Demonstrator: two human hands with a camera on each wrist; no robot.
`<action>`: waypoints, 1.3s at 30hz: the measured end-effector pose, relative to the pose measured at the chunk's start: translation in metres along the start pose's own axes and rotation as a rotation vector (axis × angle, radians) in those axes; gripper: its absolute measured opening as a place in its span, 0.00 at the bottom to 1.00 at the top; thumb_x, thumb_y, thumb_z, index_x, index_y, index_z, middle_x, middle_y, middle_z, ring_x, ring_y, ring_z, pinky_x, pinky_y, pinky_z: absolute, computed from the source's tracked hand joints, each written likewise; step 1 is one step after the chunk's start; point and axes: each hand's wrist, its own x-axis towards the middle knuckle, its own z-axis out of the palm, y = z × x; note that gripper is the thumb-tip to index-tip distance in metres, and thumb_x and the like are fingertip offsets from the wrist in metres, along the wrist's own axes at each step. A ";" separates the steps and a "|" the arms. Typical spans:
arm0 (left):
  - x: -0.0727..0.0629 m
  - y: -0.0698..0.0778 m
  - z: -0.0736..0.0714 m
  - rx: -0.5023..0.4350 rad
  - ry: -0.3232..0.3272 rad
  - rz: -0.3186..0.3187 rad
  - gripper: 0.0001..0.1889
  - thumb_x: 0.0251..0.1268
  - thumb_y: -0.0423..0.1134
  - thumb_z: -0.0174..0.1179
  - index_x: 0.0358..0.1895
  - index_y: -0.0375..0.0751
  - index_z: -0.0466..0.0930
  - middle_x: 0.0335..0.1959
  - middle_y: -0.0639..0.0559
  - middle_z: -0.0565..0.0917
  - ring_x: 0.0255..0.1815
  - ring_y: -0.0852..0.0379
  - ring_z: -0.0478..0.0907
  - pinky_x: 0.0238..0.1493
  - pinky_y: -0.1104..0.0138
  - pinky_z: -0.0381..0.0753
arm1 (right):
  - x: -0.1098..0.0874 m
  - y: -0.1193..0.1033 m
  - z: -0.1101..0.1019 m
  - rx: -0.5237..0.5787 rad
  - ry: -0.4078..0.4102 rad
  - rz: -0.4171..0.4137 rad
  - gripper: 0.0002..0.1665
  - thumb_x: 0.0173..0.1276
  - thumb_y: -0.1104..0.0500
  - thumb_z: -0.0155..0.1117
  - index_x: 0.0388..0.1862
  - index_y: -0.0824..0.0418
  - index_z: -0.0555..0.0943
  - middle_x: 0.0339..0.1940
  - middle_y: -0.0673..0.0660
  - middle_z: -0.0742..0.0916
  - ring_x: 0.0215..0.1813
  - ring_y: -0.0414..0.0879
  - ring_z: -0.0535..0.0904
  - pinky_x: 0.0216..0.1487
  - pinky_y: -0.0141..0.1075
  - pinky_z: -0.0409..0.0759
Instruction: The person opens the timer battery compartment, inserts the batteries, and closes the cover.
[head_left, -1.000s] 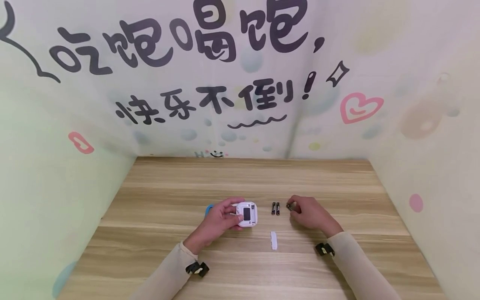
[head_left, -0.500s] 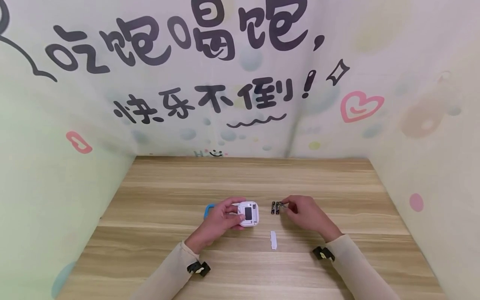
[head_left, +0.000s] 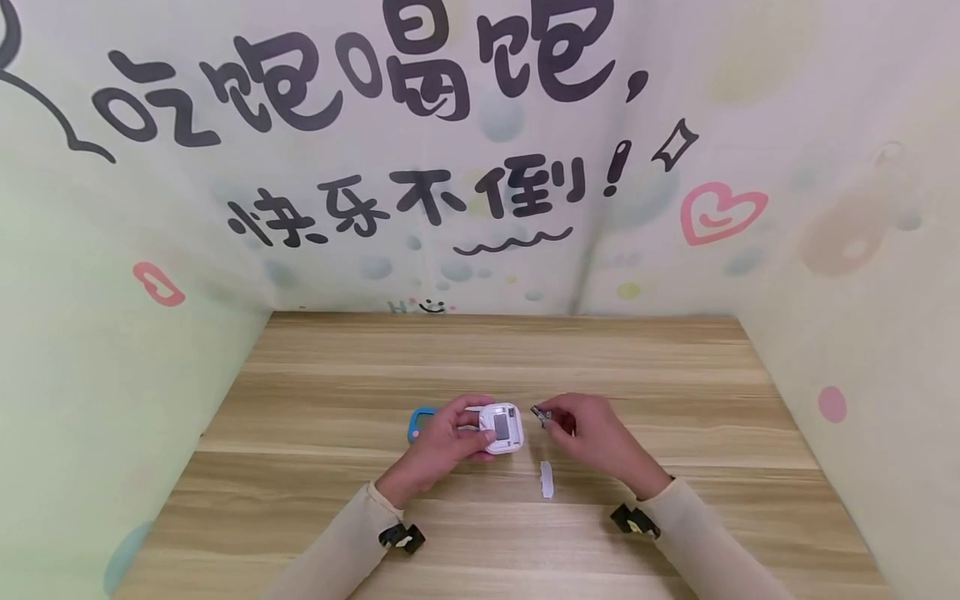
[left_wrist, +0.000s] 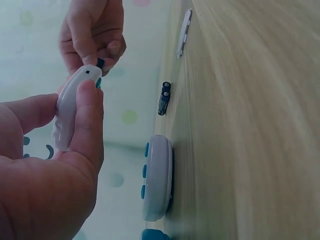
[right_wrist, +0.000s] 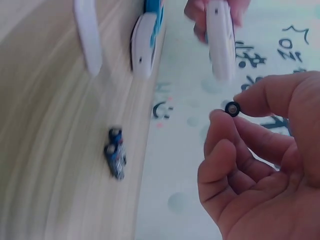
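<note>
Pinching battery (right_wrist: 233, 109) — right fingers (right_wrist: 222, 127), left fingers (left_wrist: 89, 120) gripping white device (head_left: 503, 425), blue device (head_left: 422, 420) partly hidden

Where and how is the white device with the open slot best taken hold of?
Grip the white device preferably by its left edge, coming from the left, pinching top and underside: its body is flattish, and the open slot runs along the right side, best left free.

Soft, even light brightens the table (head_left: 630, 354) to its far edge; both wrist views look dimmer, bluish and slightly blurred.
</note>
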 end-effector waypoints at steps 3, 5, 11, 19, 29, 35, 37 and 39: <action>0.001 0.000 0.002 -0.004 0.000 0.005 0.28 0.74 0.30 0.65 0.74 0.39 0.68 0.60 0.34 0.82 0.47 0.53 0.88 0.54 0.42 0.88 | -0.001 -0.009 0.004 0.018 0.025 -0.021 0.11 0.69 0.66 0.70 0.49 0.61 0.90 0.30 0.45 0.85 0.30 0.33 0.75 0.30 0.28 0.79; 0.002 -0.001 0.003 -0.011 -0.005 0.009 0.28 0.75 0.30 0.65 0.74 0.38 0.67 0.60 0.33 0.81 0.47 0.53 0.88 0.55 0.43 0.88 | -0.002 -0.015 0.006 0.027 0.036 -0.031 0.12 0.68 0.67 0.70 0.49 0.61 0.90 0.30 0.45 0.85 0.30 0.33 0.75 0.30 0.29 0.79; 0.003 -0.001 0.004 -0.030 -0.017 0.021 0.28 0.75 0.30 0.64 0.74 0.35 0.66 0.61 0.32 0.81 0.46 0.55 0.87 0.54 0.45 0.89 | -0.005 -0.028 0.013 0.018 0.043 -0.028 0.13 0.67 0.66 0.70 0.50 0.61 0.89 0.29 0.43 0.84 0.29 0.33 0.75 0.28 0.28 0.79; 0.003 -0.004 0.005 -0.041 -0.014 0.025 0.28 0.75 0.29 0.64 0.74 0.36 0.67 0.61 0.32 0.81 0.45 0.55 0.88 0.53 0.48 0.90 | -0.007 -0.037 0.022 -0.031 0.050 -0.064 0.15 0.68 0.63 0.72 0.53 0.61 0.88 0.28 0.43 0.84 0.28 0.30 0.75 0.27 0.26 0.79; 0.002 -0.005 0.002 -0.049 0.005 0.007 0.28 0.75 0.30 0.64 0.74 0.39 0.68 0.61 0.34 0.81 0.47 0.52 0.89 0.51 0.52 0.91 | -0.009 -0.044 0.028 -0.149 0.061 -0.105 0.14 0.70 0.58 0.74 0.51 0.63 0.90 0.26 0.44 0.83 0.25 0.36 0.76 0.26 0.23 0.74; 0.002 -0.007 -0.001 -0.059 -0.008 0.012 0.27 0.76 0.31 0.64 0.74 0.38 0.68 0.61 0.34 0.81 0.47 0.52 0.89 0.51 0.54 0.91 | -0.010 -0.040 0.028 -0.148 0.065 -0.188 0.17 0.69 0.58 0.74 0.53 0.64 0.89 0.27 0.44 0.82 0.27 0.40 0.79 0.26 0.22 0.73; 0.002 -0.007 -0.002 -0.065 -0.013 0.015 0.28 0.76 0.30 0.63 0.74 0.38 0.67 0.61 0.33 0.81 0.48 0.52 0.89 0.50 0.55 0.92 | -0.011 -0.038 0.027 -0.126 0.060 -0.202 0.19 0.69 0.59 0.74 0.56 0.65 0.89 0.28 0.43 0.82 0.27 0.40 0.79 0.26 0.23 0.74; 0.001 -0.007 -0.003 -0.070 -0.020 0.014 0.28 0.76 0.30 0.63 0.75 0.36 0.66 0.62 0.33 0.80 0.48 0.53 0.89 0.51 0.55 0.92 | -0.011 -0.035 0.027 -0.087 0.053 -0.197 0.20 0.69 0.60 0.75 0.58 0.64 0.88 0.30 0.43 0.83 0.28 0.38 0.78 0.26 0.23 0.76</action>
